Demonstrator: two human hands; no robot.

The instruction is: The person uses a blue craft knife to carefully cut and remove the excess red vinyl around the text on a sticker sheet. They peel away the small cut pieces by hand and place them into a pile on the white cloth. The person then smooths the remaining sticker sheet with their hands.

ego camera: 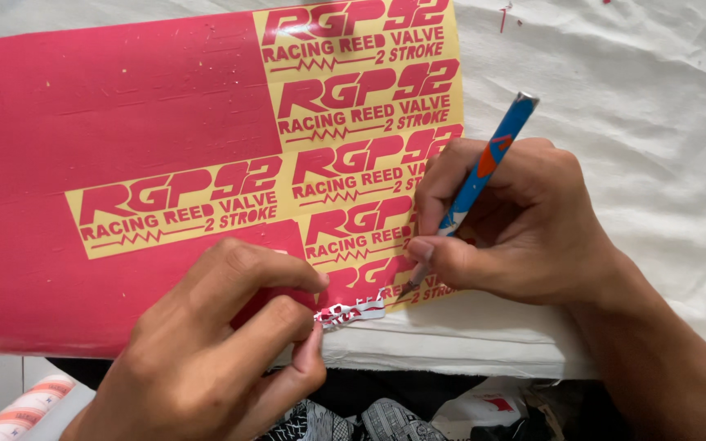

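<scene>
Strip (351, 311): red vinyl waste, long axis left-right, peeling off sheet (124, 122)
Left hand (230, 343): grip pinched on strip's left end
Right hand (516, 229): grip closed around knife (484, 167), tip at strip's right end

Close head view, straight down

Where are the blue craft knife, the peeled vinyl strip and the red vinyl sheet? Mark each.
blue craft knife (484, 163), head view, middle of its handle.
peeled vinyl strip (353, 311), head view, middle of the curled strip.
red vinyl sheet (116, 106), head view, bare red area.
</scene>
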